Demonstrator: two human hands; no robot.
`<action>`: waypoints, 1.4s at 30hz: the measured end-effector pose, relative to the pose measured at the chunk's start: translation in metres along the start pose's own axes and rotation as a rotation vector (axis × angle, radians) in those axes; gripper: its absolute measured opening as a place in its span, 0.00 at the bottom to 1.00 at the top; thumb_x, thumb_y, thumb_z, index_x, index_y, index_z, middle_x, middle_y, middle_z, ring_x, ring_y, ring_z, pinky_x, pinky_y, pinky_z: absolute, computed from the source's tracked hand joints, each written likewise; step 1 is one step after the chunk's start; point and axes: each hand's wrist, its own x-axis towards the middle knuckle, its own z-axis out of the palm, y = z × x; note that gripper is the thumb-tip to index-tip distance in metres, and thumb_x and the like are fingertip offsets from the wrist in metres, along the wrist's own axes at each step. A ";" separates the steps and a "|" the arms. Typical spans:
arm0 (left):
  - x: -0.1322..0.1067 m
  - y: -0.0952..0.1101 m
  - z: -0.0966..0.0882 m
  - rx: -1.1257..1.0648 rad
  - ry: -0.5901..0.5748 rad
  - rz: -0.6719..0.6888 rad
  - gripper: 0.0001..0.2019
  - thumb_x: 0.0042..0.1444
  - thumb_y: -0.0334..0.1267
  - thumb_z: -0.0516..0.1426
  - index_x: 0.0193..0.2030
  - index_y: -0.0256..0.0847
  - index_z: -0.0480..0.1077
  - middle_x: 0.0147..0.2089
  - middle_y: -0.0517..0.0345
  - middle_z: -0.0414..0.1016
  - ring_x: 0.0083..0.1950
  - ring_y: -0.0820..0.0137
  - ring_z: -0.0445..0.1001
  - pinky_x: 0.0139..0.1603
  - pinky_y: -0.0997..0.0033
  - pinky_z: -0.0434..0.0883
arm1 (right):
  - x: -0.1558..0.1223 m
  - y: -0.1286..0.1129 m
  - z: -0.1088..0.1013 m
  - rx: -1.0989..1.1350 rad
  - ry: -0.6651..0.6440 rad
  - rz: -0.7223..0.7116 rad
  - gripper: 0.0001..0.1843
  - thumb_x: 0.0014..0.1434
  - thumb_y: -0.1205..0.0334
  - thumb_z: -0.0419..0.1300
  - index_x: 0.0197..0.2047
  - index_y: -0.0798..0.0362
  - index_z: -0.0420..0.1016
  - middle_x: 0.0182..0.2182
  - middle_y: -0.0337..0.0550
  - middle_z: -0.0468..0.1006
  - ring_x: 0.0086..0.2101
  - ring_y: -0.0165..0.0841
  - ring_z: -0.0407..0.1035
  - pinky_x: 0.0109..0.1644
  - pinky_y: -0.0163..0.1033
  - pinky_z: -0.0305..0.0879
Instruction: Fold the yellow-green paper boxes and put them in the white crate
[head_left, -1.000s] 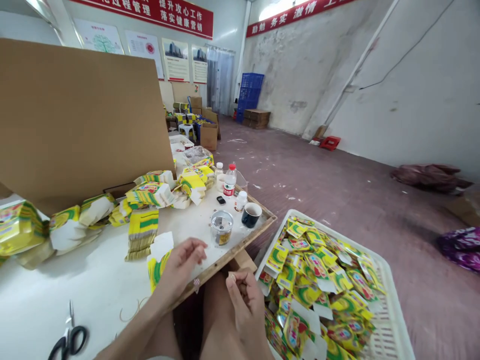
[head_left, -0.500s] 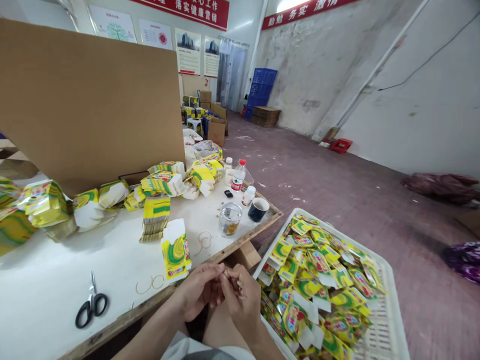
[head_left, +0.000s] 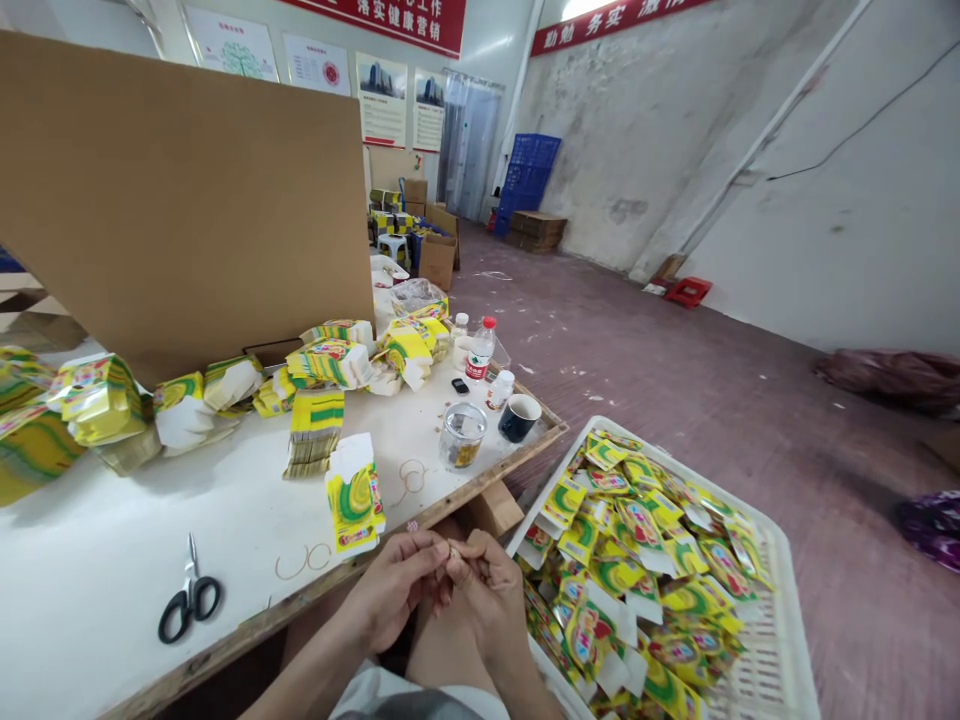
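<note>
My left hand (head_left: 397,590) and my right hand (head_left: 487,585) meet in front of the table edge, over my lap. Their fingertips pinch together on a small thin thing, perhaps a rubber band; I cannot make it out. A small stack of yellow-green packets (head_left: 354,495) stands on the white table (head_left: 112,560) just beyond my left hand. Loose rubber bands (head_left: 304,560) lie beside that stack. To the right of my right hand sits a white crate (head_left: 780,560) holding several yellow-green packets (head_left: 637,560).
Black scissors (head_left: 187,605) lie near the table's front. More packet bundles (head_left: 315,440) line a big cardboard sheet (head_left: 187,200). A clear jar (head_left: 463,437), dark cup (head_left: 520,416) and water bottle (head_left: 481,350) stand at the table's right corner. Bare floor stretches right.
My left hand has left the packet stack on the table and come down to join my right hand. Over the last half second the hands have stayed pinched together.
</note>
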 end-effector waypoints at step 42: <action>-0.004 0.001 -0.004 -0.230 0.088 -0.036 0.10 0.52 0.40 0.65 0.35 0.34 0.74 0.36 0.47 0.82 0.34 0.67 0.80 0.41 0.69 0.74 | -0.001 -0.026 -0.013 0.308 0.149 0.420 0.22 0.45 0.51 0.75 0.36 0.56 0.76 0.15 0.23 0.54 0.15 0.18 0.39 0.17 0.27 0.41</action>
